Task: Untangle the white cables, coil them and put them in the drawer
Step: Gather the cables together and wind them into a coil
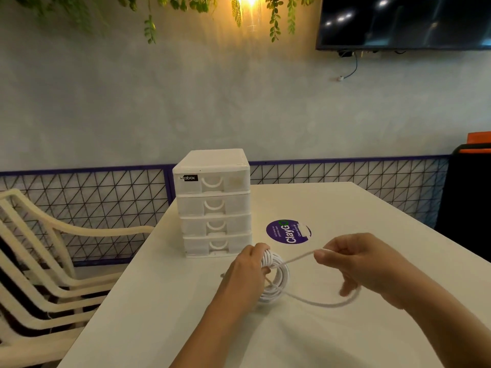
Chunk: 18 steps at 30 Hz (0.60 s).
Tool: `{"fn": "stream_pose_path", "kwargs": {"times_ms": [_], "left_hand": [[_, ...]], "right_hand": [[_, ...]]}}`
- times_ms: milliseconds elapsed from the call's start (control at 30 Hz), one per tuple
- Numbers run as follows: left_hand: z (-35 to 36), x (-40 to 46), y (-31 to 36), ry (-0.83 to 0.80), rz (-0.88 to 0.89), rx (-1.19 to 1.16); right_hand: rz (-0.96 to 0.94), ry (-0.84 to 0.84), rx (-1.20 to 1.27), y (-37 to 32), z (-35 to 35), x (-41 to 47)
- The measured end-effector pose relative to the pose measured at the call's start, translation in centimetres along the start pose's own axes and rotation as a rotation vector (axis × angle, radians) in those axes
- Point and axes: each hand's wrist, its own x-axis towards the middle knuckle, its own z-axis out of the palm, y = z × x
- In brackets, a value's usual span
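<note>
A white coil is gripped by the left hand, fingers curled round its upper side, above the table in front of the drawer unit, whose four drawers are all shut. The loose cable end is pinched between thumb and fingers of the right hand and is stretched leftward to the coil, with a slack loop hung below that hand. The next wrap is judged to run from right to left, toward the nearer left hand
</note>
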Motion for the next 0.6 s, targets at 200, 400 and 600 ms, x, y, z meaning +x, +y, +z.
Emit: {"fn": "stream_pose_path", "kwargs": {"times_ms": [200, 400, 600], "left_hand": [[0.0, 0.1, -0.6, -0.032, -0.007, 0.034], [0.5, -0.4, 0.8, -0.136, 0.086, -0.046], [-0.1, -0.8, 1.7, -0.288, 0.111, -0.202]], "right_hand": [[-0.118, 0.177, -0.317, -0.2, -2.3, 1.0], [-0.348, 0.455, -0.447, -1.1, -2.2, 2.7], [-0.31, 0.534, -0.374, -1.1, -1.1, 5.7]]}}
